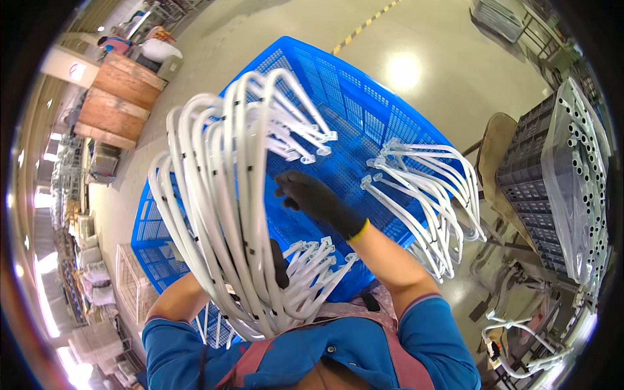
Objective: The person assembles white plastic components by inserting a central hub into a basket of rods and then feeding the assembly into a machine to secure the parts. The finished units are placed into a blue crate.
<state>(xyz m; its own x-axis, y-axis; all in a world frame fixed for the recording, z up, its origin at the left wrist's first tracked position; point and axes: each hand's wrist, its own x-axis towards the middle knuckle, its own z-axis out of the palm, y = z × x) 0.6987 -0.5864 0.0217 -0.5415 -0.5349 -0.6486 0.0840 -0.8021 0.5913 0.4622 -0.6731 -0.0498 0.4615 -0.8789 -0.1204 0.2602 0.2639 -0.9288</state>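
A large bunch of white, bent metal tube frames with small black marks stands tilted over the left side of a blue perforated plastic crate. Flat brackets show on the tube ends. My left arm passes behind the bunch; the black-gloved fingers of my left hand come round its right side and grip it, the rest hidden by the tubes. Just right of the bunch, over the crate, my right hand in a black glove with a yellow cuff holds nothing, its slightly bent fingers apart and pointing left.
More white bent tubes lean over the crate's right wall. Farther right stands a dark grey crate of plastic-wrapped tubes. A wooden crate is at far left, and a yellow-black line marks the floor ahead.
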